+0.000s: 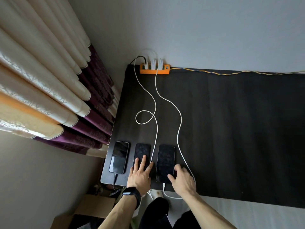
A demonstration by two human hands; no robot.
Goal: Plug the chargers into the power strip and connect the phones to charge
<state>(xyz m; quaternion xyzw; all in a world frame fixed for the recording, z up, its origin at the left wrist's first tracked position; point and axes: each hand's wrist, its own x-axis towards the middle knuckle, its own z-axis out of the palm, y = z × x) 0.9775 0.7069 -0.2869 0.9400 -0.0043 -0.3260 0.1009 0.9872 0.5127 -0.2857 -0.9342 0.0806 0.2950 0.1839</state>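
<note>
Three dark phones lie side by side near the front left of the black table (231, 129): left phone (119, 157), middle phone (142, 152), right phone (165, 160). An orange power strip (154, 69) at the back edge holds three chargers (153, 63). A black cable (115, 178) enters the left phone's bottom end. Two white cables (156, 129) run from the strip; one (179, 123) loops round to the right phone's bottom end. My left hand (141, 173) lies flat, fingers spread, on the middle phone. My right hand (182, 179) rests on the right phone's near right corner.
Cream and purple curtains (57, 96) hang at the left, close to the table's side. A yellow and blue cord (231, 73) runs from the strip along the back edge by the wall. A cardboard box (92, 207) sits on the floor below the table's front left corner.
</note>
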